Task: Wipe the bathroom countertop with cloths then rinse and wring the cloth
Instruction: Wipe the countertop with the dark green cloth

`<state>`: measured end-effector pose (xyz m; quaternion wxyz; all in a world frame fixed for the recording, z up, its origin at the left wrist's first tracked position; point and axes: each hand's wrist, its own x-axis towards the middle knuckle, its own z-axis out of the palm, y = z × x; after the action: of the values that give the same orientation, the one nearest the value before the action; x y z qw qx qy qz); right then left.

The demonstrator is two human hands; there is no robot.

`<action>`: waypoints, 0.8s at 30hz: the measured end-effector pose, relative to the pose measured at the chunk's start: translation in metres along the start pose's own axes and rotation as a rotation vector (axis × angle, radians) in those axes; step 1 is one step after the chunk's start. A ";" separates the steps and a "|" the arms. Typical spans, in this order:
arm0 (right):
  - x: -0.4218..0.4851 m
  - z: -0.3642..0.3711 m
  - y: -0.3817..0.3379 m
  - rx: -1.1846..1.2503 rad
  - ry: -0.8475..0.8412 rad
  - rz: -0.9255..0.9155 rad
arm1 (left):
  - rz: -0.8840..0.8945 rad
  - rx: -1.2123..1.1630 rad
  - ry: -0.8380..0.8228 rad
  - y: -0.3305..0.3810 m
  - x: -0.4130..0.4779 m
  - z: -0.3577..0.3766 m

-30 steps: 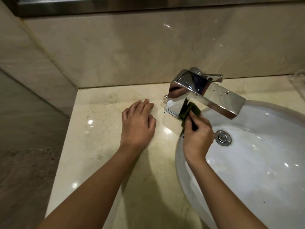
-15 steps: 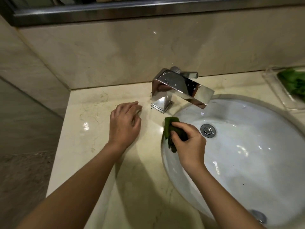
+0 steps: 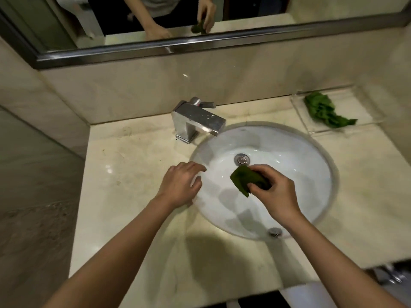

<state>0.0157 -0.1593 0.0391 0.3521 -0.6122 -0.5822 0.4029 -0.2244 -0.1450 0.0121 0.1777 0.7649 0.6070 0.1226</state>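
Right hand (image 3: pixel 275 192) grips the cloth (image 3: pixel 244 180), dark green, with fingers and thumb curled round the bunched part. A flat corner sticks out of the grip toward 10 o'clock. Hand and cloth are over the sink (image 3: pixel 311 156), near bowl centre. Cannot tell whether the cloth touches the porcelain. Drain (image 3: pixel 242 159) sits just beside the cloth at its 12 o'clock. Left hand (image 3: pixel 180 185) is at 9 o'clock of the bowl, palm down, fingers loose and slightly spread, holding nothing. Its fingertips reach over the rim; contact with the rim is blurred, so not determined. Small chrome fitting (image 3: pixel 275 231) is on the bowl wall at 6 o'clock, beside the right wrist. Faucet (image 3: pixel 196 120), square and chrome, stands at 11 o'clock of the bowl, spout pointing over the rim. Countertop (image 3: pixel 124 174) is pale marble with dark specks and smudges at 9 to 10 o'clock of the bowl. Second cloth (image 3: pixel 324 112), lighter green and crumpled, lies in a clear tray (image 3: pixel 367 103) at 1 o'clock, against the wall. Mirror (image 3: pixel 133 18) runs along 12 o'clock and reflects both hands and the cloth.
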 end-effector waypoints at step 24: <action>0.193 -0.288 0.100 -0.214 0.227 -0.130 | -0.191 -0.074 0.124 0.207 0.189 0.091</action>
<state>0.3179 0.0366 0.0564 0.3736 -0.6489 -0.6166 0.2432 0.0391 -0.0141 0.0115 0.1788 0.6876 0.6818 0.1745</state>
